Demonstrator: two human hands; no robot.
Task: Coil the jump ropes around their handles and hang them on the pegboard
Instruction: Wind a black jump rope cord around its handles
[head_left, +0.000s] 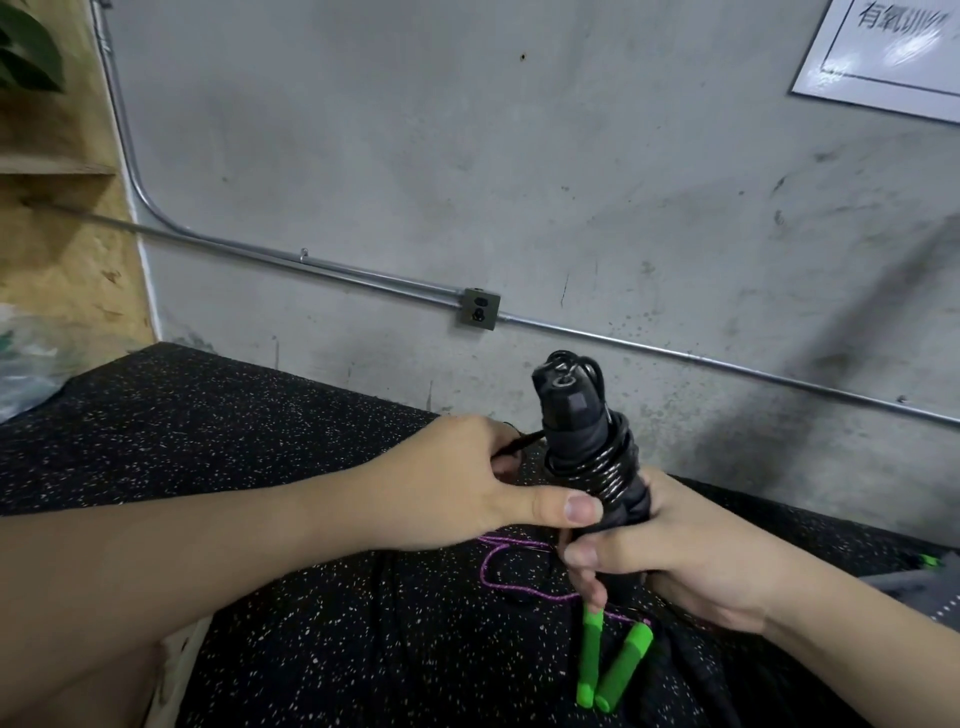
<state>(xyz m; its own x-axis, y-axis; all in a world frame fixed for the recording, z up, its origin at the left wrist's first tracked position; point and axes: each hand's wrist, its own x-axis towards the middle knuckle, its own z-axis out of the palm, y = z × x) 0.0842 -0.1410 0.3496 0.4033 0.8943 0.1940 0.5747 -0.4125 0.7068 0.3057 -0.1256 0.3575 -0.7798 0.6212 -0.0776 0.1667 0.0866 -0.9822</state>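
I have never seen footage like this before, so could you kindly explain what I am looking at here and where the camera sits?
There is one picture, taken by a camera worn on a person's head, looking forward and down at their two bare hands. The right hand grips a pair of black handles with black rope coiled around them. The left hand pinches the rope's loose end. Below, on a speckled black mat, lies a second rope with green handles and a purple cord. Behind is a grey concrete wall.
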